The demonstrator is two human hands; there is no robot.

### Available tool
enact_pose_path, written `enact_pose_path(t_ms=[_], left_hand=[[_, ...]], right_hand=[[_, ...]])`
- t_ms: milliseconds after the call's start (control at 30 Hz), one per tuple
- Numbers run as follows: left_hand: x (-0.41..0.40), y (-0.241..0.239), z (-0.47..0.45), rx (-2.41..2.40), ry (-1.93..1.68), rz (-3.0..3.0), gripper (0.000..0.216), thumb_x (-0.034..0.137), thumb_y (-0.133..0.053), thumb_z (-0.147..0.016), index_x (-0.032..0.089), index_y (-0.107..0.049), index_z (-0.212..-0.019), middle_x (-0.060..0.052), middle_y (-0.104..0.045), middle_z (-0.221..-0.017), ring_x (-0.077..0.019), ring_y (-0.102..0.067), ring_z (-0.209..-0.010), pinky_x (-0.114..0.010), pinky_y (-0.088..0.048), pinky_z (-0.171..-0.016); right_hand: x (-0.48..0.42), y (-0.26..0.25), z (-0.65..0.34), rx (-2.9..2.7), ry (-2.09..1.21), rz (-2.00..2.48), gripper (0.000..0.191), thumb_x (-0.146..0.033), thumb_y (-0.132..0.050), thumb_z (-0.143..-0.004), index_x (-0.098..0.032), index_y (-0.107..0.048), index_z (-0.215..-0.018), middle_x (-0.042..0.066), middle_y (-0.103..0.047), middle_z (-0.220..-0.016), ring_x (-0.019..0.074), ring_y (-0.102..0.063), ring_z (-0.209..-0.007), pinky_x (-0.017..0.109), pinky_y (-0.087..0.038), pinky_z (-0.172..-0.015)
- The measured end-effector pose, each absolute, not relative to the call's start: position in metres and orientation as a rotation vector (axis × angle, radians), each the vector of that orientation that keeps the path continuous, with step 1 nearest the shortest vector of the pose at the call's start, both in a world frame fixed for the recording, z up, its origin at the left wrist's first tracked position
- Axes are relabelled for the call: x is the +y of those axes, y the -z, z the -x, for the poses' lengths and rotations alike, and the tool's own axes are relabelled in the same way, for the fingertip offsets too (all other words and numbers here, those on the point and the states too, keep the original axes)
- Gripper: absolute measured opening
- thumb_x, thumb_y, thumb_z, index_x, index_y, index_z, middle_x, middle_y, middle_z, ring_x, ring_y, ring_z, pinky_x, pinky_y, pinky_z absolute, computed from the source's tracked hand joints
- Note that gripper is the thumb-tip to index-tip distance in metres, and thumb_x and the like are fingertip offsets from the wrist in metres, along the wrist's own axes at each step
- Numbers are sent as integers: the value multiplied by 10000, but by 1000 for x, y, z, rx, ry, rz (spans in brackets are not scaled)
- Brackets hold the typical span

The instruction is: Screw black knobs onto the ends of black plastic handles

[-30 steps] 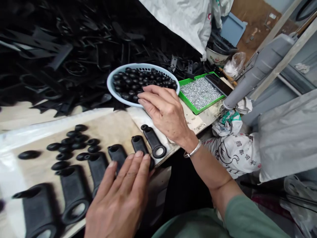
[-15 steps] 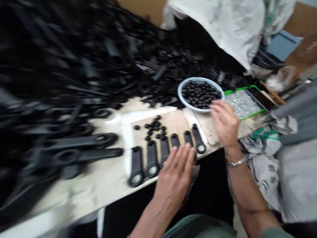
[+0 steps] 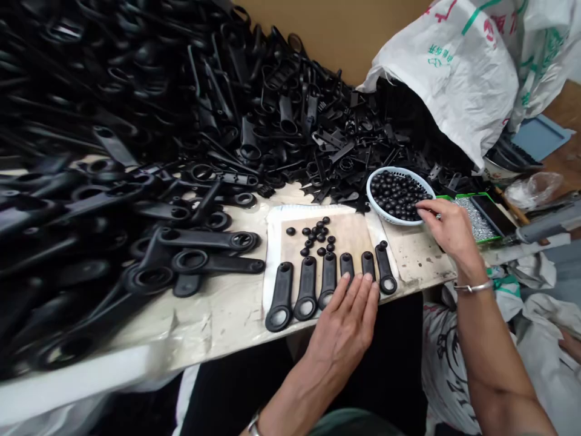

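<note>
Six black plastic crank-shaped arms [image 3: 307, 280] lie in a row at the table's front edge, each with a wide ring at the near end. My left hand [image 3: 347, 321] rests flat on the middle of this row, fingers stretched out and covering the lower ends of some arms. Behind the row, several small round black knobs [image 3: 321, 238] are scattered on a tan board [image 3: 349, 227]. At the right rim of a light-blue bowl [image 3: 371, 197] full of black knobs [image 3: 397, 192], my right hand [image 3: 451, 230] is closed in a pinch. Whatever its fingertips hold is hidden.
A large heap of black plastic parts [image 3: 245, 133] fills the back and left of the table. Right of the bowl lies a green tray [image 3: 476, 221] of small shiny metal pieces with a dark flat object on it. White printed sacks [image 3: 458, 72] stand behind.
My view has turned, so the table appears further right and sharper. My left hand stays on the row of crank-shaped arms, and my right hand stays by the bowl's right rim.
</note>
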State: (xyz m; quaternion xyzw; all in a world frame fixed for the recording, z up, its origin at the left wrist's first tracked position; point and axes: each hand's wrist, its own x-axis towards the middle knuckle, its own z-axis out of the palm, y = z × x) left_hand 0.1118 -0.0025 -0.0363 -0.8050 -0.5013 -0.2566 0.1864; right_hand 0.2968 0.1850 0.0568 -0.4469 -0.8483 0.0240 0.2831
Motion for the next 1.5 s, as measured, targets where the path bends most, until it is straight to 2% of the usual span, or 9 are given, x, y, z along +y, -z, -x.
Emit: enact_pose_path(t_ms=[133, 333, 433, 533, 667, 967, 1133, 1333, 1500], left_hand=[[-5, 33, -114, -1440, 729, 2273, 364, 61, -534, -903, 22, -562, -1263, -195, -644, -1286, -280, -623, -1208, -470, -378, -1162], [-10, 24, -114, -1515, 595, 2330, 396, 66, -482, -919, 30, -541, -1309, -184, -602, -1354, -284, -582, -1261, -476, -438, -1115], [-10, 19, -112, -1510, 557, 2341, 422, 35, -418, -902, 39, -552, -1302, -166, -603, -1357, -271, -586, -1257, -469, -465, -1093], [-9, 17, -112, -1502, 576, 2328, 426, 25, -398, -888, 38, -575, -1275, -162, -620, -1337, -268, -598, -1240, -459, -479, -1080], [-9, 21, -113, -1509, 582, 2318, 415, 31, -417, -895, 38, -575, -1278, -169, -610, -1349, -275, -585, -1256, -455, -468, -1091], [-10, 28, -116, -1532, 612, 2318, 431, 29, -434, -895, 40, -548, -1310, -172, -589, -1374, -282, -562, -1282, -468, -434, -1123], [-9, 25, -116, -1535, 583, 2311, 415, 47, -433, -916, 41, -537, -1317, -173, -586, -1377, -272, -561, -1285, -461, -428, -1129], [-9, 27, -117, -1525, 510, 2336, 418, 52, -408, -933, 23, -516, -1335, -200, -565, -1391, -270, -562, -1286, -440, -434, -1116], [-7, 27, -118, -1533, 503, 2326, 401, 66, -387, -945, 31, -542, -1314, -184, -591, -1367, -263, -571, -1274, -425, -431, -1113]], right_hand=[[198, -68, -278, -2519, 97, 1326, 243, -207, -618, -891, -185, -743, -1098, 109, -722, -1073, 272, -680, -965, 405, -528, -871], [213, -66, -271, -2478, 159, 1411, 124, -174, -713, -801, -180, -783, -904, 109, -742, -934, 290, -692, -877, 429, -538, -809], [198, -69, -278, -2209, -134, 1260, 124, -189, -706, -805, -205, -777, -906, 62, -738, -805, 222, -683, -734, 384, -557, -727], [164, -72, -283, -1975, -744, 1132, 156, -224, -726, -801, -218, -767, -951, 31, -727, -742, 166, -657, -603, 305, -555, -568], [126, -62, -280, -1708, -1443, 937, 216, -244, -814, -739, -225, -757, -946, 46, -756, -878, 162, -709, -708, 253, -589, -567], [117, -43, -285, -1389, -1761, 975, 301, -304, -854, -710, -214, -746, -976, 67, -767, -934, 157, -727, -724, 217, -591, -566], [109, -35, -283, -1580, -1526, 1073, 276, -362, -781, -779, -203, -748, -1003, 69, -761, -903, 140, -667, -597, 249, -552, -514], [101, -28, -264, -2312, -372, 952, 179, -251, -590, -944, -217, -741, -1033, 82, -744, -1023, 235, -660, -943, 409, -541, -876], [105, -26, -250, -2522, -8, 857, 184, -223, -545, -970, -180, -718, -1016, 93, -736, -970, 240, -620, -868, 372, -513, -784]])
